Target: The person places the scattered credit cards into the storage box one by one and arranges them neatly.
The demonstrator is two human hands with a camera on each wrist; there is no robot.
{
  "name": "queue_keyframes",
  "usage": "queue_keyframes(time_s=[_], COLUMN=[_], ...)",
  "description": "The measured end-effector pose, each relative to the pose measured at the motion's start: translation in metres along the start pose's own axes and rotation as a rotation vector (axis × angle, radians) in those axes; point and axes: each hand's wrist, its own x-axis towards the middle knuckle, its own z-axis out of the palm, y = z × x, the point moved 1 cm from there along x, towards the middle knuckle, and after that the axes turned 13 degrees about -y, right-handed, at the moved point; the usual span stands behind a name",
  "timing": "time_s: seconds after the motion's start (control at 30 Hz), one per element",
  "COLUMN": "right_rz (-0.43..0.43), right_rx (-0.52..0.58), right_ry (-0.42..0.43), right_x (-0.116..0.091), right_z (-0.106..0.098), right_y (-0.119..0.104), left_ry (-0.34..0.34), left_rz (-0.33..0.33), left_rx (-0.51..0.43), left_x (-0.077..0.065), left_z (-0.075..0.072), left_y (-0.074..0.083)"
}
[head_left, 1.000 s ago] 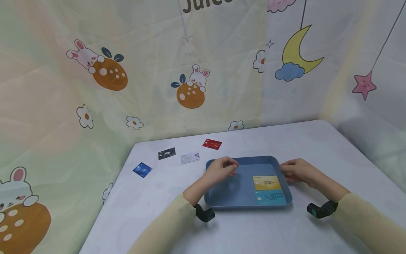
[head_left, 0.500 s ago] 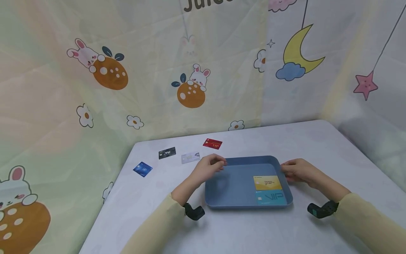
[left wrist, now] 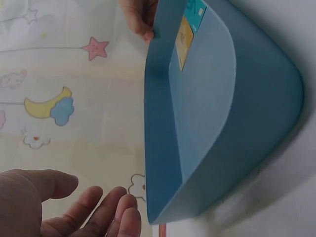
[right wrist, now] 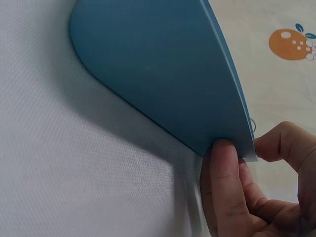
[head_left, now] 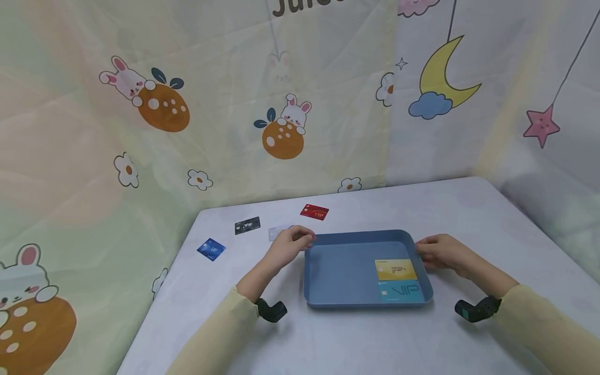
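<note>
A blue-grey tray (head_left: 342,271) lies on the white table, with a yellow card (head_left: 396,270) and a turquoise VIP card (head_left: 400,291) side by side in its right part. My right hand (head_left: 442,252) pinches the tray's right wall, thumb at the rim and fingers (right wrist: 227,168) against the outside. At the far left corner of the tray hovers my left hand (head_left: 288,247), bare of any object, its thumb apart from loosely bent fingers (left wrist: 98,212). It partly covers a pale silver card (head_left: 277,231) on the table behind it.
Left of and behind the tray lie a blue card (head_left: 211,249), a black Vip card (head_left: 247,225) and a red VIP card (head_left: 314,212). A printed cloth backdrop (head_left: 225,104) rises behind the table's far edge.
My left hand has moved left, from over the tray to beyond its left rim, and now overlaps the silver card. My right hand stays on the tray's right wall.
</note>
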Motion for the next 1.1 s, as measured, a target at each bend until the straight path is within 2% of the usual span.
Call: queue_keyframes(time_s=[0.47, 0.77, 1.1], right_rz=[0.012, 0.012, 0.02], right_rx=[-0.009, -0.017, -0.016], right_ry=[0.008, 0.014, 0.013], right_x=[0.001, -0.001, 0.001], right_z=[0.001, 0.001, 0.001], right_y=[-0.001, -0.003, -0.003], left_ry=[0.119, 0.177, 0.227], left_rz=[-0.074, -0.125, -0.187], left_rx=[-0.019, -0.036, -0.008], left_x=[-0.012, -0.018, -0.024], left_z=[-0.032, -0.05, -0.064], left_y=[-0.013, -0.035, -0.05])
